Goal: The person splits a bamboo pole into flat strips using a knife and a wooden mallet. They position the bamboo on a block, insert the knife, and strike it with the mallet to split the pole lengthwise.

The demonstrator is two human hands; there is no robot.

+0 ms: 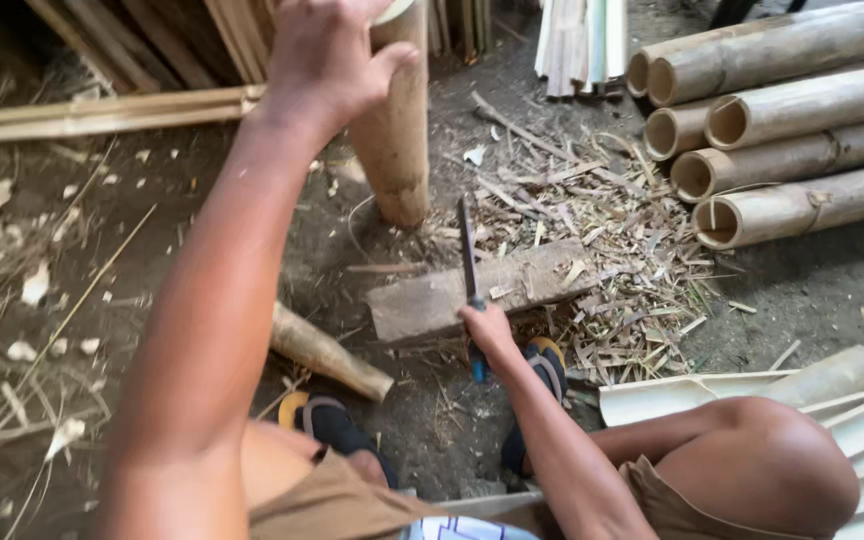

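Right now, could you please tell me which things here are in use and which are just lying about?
In use:
- upright bamboo section, gripped at its top by the left hand
- knife, held by the right hand
- wooden block under the blade

Lying about:
- stacked bamboo poles
- split bamboo strips
- shavings
- short bamboo piece

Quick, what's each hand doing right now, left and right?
Left hand: closed around the top of the upright bamboo pole.
Right hand: closed on the handle of the knife.

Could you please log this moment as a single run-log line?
left hand: holds upright bamboo pole | right hand: grips knife, blade over wooden block | ground: bamboo shavings
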